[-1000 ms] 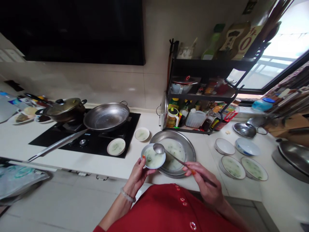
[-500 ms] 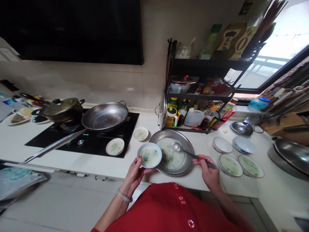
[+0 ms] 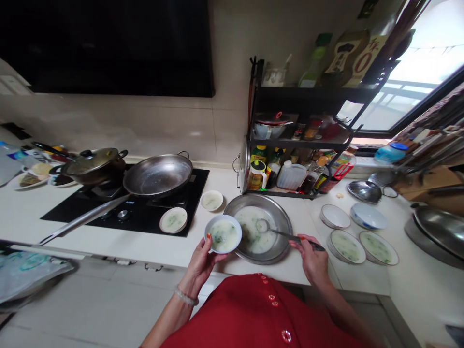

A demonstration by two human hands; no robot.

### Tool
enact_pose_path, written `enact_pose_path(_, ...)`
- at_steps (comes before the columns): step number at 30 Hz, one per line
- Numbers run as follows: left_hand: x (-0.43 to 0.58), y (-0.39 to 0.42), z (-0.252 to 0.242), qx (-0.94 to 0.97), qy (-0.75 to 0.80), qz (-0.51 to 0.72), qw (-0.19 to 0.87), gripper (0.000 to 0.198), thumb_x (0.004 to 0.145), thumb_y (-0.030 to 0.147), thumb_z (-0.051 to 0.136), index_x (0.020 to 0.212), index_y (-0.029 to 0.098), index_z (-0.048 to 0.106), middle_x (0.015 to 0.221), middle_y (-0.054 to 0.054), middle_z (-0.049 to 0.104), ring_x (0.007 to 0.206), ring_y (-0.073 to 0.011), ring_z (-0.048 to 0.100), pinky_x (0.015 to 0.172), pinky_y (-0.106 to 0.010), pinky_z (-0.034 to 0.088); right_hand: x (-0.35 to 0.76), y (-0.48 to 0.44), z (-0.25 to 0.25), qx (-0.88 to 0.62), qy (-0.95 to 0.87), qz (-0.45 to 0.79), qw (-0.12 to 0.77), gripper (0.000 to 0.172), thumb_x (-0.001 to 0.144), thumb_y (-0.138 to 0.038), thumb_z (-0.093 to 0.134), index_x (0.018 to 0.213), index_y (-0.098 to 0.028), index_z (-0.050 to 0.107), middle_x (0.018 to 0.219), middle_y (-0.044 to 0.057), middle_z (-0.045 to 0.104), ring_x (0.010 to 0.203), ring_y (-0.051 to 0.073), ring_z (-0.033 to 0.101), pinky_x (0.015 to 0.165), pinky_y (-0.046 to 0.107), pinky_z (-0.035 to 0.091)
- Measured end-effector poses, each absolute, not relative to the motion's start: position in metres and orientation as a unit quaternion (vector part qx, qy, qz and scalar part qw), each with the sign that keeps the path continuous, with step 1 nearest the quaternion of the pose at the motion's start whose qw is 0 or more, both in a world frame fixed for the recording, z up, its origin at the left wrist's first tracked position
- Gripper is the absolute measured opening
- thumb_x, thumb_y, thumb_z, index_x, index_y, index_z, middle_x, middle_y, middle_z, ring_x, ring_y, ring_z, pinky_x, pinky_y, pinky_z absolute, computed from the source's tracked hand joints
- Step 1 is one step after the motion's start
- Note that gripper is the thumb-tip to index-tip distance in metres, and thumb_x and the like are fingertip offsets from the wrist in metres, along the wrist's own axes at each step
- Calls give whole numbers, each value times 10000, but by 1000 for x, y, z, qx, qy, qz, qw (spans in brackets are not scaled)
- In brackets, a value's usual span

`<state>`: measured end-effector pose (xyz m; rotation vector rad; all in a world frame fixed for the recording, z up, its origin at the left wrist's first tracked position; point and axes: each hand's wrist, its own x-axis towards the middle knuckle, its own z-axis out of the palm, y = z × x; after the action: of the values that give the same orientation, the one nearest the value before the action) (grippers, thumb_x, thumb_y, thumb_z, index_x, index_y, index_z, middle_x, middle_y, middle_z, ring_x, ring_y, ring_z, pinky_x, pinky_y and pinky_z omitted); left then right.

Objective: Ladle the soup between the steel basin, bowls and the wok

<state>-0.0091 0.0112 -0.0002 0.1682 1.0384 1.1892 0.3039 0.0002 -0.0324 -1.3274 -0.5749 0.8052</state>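
Steel ladle, clamped in the fingers of your right hand, dips into the basin left of them | bowl clamped between thumb and fingers of your left hand, upright, presumably so its soup stays in

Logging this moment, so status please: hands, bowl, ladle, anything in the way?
Left hand: holding filled bowl. Right hand: gripping ladle, scoop dipped into soup in metal basin. Nothing visibly blocking ladle; another soup-filled bowl near right hand.
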Motion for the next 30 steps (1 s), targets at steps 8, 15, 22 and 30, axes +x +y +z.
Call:
enact_pose_path(8, -9, 11, 0, 68, 466, 530, 705, 259, 788, 205, 680, 1012, 146, 564, 967, -91, 647, 742, -198, 690, 578, -323, 622, 300, 3, -15, -561, -214, 382, 702, 263, 587, -322, 774, 730, -159, 627, 648, 6, 679, 549, 189, 677, 604, 313, 581)
enact_pose_path(15, -9, 11, -2, 87, 464, 523, 710, 325, 782, 247, 692, 1053, 141, 548, 992, -90, 643, 760, -197, 683, 588, -329, 622, 301, 5, -12, -564, -215, 375, 704, 250, 586, -308, 764, 728, -154, 626, 638, 10, 672, 539, 186, 669, 605, 322, 578)
enact_pose_path(22, -9, 11, -5, 75, 457, 527, 712, 347, 756, 228, 718, 1053, 142, 560, 989, -89, 644, 752, -192, 681, 596, -322, 622, 301, 7, -10, -555, -208, 378, 711, 243, 580, -286, 773, 721, -148, 631, 652, 10, 674, 536, 179, 669, 594, 310, 578)
enact_pose_path(30, -9, 11, -7, 74, 453, 527, 715, 352, 765, 233, 710, 1066, 141, 554, 1015, -101, 633, 760, -198, 684, 579, -318, 623, 302, 7, -8, -553, -215, 386, 706, 226, 601, -277, 761, 733, -148, 631, 652, 13, 671, 537, 185, 673, 586, 310, 579)
